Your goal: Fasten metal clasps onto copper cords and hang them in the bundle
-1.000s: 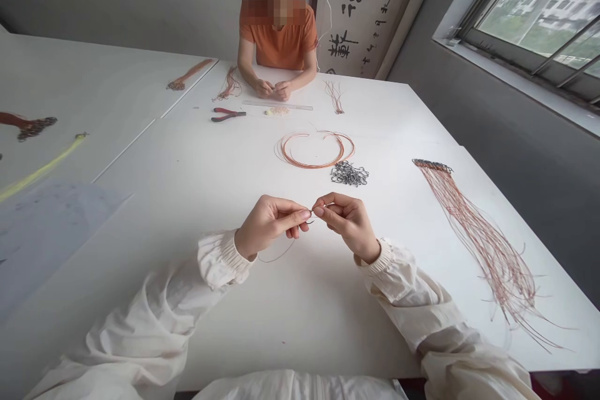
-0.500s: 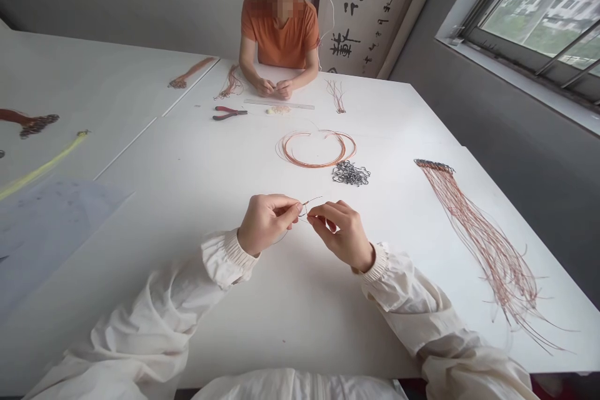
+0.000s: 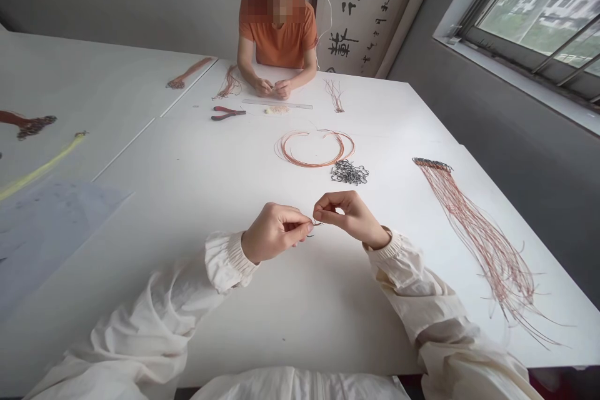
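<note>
My left hand (image 3: 272,232) is closed in a pinch on a small dark fish hook (image 3: 310,235), whose curved end pokes out below the fingertips. A short piece of thin line (image 3: 319,223) runs from these fingertips toward my right hand. Thumb and forefinger of my right hand (image 3: 350,215) are pressed together on the thin line, just above and right of the left fingertips. Beyond my hands lie a heap of dark fish hooks (image 3: 350,173) and a coil of orange fishing line (image 3: 309,165).
On the right lies a bundle of hooks tied to orange lines (image 3: 478,237). Across the table (image 3: 225,162) sits a person in an orange shirt (image 3: 279,40), with red-handled pliers (image 3: 228,113) and a ruler (image 3: 277,104) nearby. A plastic sheet (image 3: 60,225) lies at left.
My right hand has risen slightly and turned, its fingertips now above the left ones. My left hand has shifted a little right and down, still pinching the hook.
</note>
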{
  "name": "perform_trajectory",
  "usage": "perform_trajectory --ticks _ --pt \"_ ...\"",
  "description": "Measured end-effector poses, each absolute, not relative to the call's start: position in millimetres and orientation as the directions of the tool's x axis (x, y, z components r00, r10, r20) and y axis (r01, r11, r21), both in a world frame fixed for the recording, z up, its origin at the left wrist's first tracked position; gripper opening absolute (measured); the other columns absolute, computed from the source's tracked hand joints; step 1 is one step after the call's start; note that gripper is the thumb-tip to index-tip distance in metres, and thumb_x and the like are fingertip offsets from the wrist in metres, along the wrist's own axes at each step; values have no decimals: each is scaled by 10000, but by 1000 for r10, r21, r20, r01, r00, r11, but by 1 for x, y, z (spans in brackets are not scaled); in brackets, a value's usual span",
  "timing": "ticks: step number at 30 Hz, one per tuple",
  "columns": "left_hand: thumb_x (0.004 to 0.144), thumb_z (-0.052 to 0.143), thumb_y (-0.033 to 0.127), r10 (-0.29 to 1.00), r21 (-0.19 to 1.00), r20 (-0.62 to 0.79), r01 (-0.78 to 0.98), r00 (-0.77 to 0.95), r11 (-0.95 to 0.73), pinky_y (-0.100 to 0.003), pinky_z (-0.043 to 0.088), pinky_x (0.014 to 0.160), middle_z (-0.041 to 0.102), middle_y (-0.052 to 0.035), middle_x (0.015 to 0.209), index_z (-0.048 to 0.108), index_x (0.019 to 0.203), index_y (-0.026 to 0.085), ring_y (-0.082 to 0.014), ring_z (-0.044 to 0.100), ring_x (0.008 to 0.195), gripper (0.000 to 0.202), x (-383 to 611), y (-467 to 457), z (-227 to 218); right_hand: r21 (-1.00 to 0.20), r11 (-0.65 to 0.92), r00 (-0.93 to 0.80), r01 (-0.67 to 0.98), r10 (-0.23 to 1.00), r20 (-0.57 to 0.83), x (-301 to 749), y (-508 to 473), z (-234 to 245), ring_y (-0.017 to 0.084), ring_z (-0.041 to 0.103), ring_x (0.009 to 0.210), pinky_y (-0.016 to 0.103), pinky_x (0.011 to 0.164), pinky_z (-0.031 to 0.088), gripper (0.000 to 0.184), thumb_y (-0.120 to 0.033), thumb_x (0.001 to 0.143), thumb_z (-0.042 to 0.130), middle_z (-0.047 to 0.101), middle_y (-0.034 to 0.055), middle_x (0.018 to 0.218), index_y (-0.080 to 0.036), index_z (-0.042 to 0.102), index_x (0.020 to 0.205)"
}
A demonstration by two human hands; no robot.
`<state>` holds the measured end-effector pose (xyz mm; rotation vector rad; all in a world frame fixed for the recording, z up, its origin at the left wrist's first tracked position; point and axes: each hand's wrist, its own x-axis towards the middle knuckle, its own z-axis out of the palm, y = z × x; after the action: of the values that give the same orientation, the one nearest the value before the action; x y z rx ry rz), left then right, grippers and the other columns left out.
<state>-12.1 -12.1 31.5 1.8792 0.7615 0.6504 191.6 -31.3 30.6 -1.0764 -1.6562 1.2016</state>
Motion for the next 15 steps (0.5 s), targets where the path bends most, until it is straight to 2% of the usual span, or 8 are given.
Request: perform_trajectory --ticks 5,9,12,15 --pt "843 622 201 768 927 164 169 619 -334 -194 490 450 629 -38 619 726 711 121 -108 570 500 187 -12 -15 34 -999 -9 -379 -41 925 7 195 -26 18 105 489 586 244 539 364 151 -293 786 670 601 13 679 -143 654 774" --pt "850 627 208 812 927 198 163 548 -336 -181 460 432 612 -21 615 721 711 128 -88 537 481 185 -13 -12 37 -996 -30 -370 -90 929 5 191 -28 11 99 457 558 239 513 331 170 -315 794 680 544 -15 621 -153 631 776" --pt "848 629 213 855 921 218 192 470 -340 -180 443 426 598 -13 602 707 698 129 -89 524 484 189 -13 -7 36 -991 127 -294 49 950 107 187 -34 14 109 482 591 247 545 374 152 -303 840 636 587 5 676 -163 631 780" --pt "849 621 205 863 886 254 254 436 -389 -186 440 446 602 -9 609 696 676 135 -88 523 489 200 -13 -3 32 -878 361 -241 314 925 294 182 -42 21 112 482 605 266 618 408 122 -227 881 579 627 23 729 -172 651 799"
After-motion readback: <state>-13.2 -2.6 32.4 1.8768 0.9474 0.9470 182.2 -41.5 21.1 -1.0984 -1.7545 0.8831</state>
